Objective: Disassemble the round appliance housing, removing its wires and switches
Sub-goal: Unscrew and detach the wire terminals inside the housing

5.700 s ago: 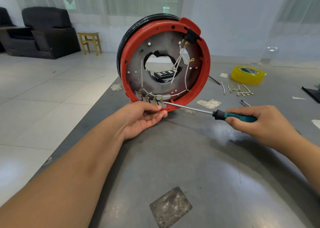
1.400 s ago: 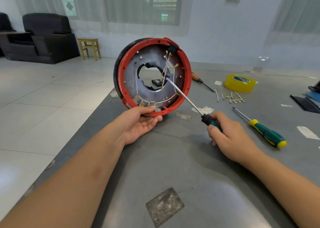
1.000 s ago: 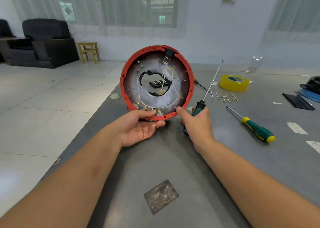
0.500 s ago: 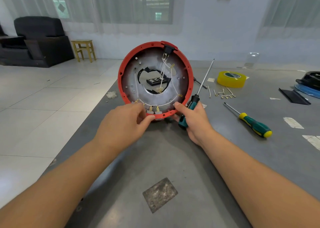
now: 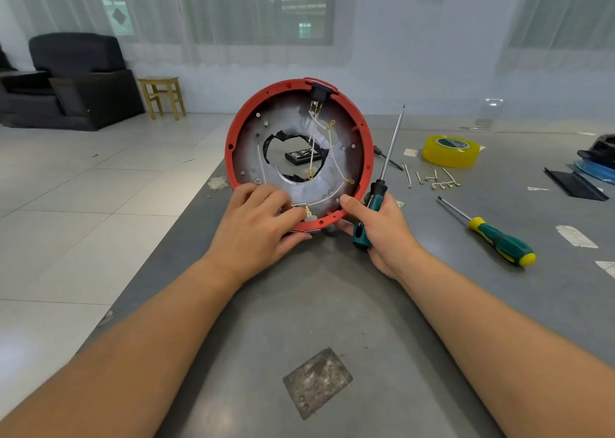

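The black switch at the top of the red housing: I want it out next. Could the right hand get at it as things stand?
Probably not yet. The right hand holds a screwdriver and its thumb braces the housing rim. The path up to the switch looks open, though, once it lets go.

Two bare forearms in frame, both uncovered from the bottom edge up to the wrist: no sleeves showing. Left hand bare: no glove, ring, watch or strap on the parts visible. Right hand same: bare, no glove, nothing on the wrist. Fingernails short and unpainted where visible. No markings visible on either arm.
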The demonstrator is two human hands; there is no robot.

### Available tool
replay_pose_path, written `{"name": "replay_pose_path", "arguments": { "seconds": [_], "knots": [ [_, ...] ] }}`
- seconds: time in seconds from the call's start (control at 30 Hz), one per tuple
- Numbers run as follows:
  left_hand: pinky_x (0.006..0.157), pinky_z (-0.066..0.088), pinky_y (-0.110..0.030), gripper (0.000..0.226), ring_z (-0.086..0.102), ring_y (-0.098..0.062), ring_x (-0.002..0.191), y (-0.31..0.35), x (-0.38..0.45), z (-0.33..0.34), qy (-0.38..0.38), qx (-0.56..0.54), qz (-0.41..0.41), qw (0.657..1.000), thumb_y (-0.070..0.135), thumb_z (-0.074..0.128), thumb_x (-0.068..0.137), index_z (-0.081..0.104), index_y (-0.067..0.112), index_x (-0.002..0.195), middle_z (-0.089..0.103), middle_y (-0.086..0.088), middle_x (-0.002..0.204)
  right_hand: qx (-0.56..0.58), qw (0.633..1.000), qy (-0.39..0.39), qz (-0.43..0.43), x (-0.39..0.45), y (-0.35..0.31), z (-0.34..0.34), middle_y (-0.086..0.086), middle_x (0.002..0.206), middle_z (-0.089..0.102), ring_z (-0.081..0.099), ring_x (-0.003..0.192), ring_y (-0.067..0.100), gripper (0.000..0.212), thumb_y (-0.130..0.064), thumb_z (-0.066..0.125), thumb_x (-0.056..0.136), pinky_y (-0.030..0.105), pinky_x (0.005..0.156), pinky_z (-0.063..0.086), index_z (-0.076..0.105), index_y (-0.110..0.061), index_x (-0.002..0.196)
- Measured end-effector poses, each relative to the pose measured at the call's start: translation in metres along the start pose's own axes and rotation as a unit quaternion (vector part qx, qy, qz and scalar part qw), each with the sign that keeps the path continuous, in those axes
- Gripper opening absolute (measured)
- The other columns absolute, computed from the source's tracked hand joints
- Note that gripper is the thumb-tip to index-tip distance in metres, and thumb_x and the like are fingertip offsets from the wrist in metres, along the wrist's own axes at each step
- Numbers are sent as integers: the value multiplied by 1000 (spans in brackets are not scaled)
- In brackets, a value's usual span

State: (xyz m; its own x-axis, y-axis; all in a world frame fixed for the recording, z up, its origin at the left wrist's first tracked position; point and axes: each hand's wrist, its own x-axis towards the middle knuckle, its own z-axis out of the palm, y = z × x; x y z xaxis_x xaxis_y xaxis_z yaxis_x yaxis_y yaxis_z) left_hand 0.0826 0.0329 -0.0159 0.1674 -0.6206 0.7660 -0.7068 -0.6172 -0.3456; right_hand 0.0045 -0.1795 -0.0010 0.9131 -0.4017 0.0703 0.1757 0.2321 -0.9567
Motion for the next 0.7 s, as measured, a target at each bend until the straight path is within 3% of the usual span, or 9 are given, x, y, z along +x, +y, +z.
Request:
{"name": "replay_pose_path", "arguments": {
  "seconds": [0.17,0.27,0.37,0.43,0.5,0.57,0.7],
  "knots": [
    [82,44,-44,34,62,-31,84,-4,-2,4,-8,-42,9,999,50,60,99,76,19,99,63,-4,92,-10,1000,-8,12,2,4,-6,20,125,66,72,106,35,43,-26,72,95,51,87,61,51,-6,127],
    [84,43,-44,33,62,-30,85,-5,-5,7,-2,-42,5,999,50,61,99,75,20,99,63,-3,93,-86,995,40,-12,-7,1,-19,4,109,64,71,72,21,24,-47,54,102,38,65,58,54,-24,109],
    [84,42,-44,33,63,-31,85,-6,-4,8,-1,-41,2,999,49,62,98,75,19,98,64,-4,95,-217,971,41,-89,-23,-8,-50,-3,80,61,58,50,19,32,-61,45,97,35,50,44,51,-34,83],
    [85,42,-44,32,64,-31,86,-6,-4,7,-2,-43,2,999,48,64,97,76,18,98,65,-4,96,-326,933,0,-153,-36,-17,-74,0,65,63,55,47,18,34,-66,39,94,37,49,44,49,-36,81],
    [85,42,-44,33,65,-31,86,-6,-3,5,-3,-47,6,999,47,64,97,77,17,99,67,-5,96,-460,859,-37,-224,-46,-25,-97,-2,62,63,58,53,13,27,-62,39,97,40,53,47,50,-38,91],
    [84,43,-45,35,66,-32,86,-6,-2,3,-5,-49,6,999,47,62,97,78,16,98,68,-6,94,-550,789,-65,-265,-54,-33,-115,-14,76,64,62,70,9,21,-59,45,98,37,61,51,52,-42,107],
    [83,43,-45,35,66,-33,84,-4,-1,2,-7,-44,4,999,46,61,98,78,15,94,68,-7,92,-641,714,-100,-264,-61,-47,-128,-24,88,63,63,73,6,35,-62,49,91,31,64,55,56,-40,118]
  ]
}}
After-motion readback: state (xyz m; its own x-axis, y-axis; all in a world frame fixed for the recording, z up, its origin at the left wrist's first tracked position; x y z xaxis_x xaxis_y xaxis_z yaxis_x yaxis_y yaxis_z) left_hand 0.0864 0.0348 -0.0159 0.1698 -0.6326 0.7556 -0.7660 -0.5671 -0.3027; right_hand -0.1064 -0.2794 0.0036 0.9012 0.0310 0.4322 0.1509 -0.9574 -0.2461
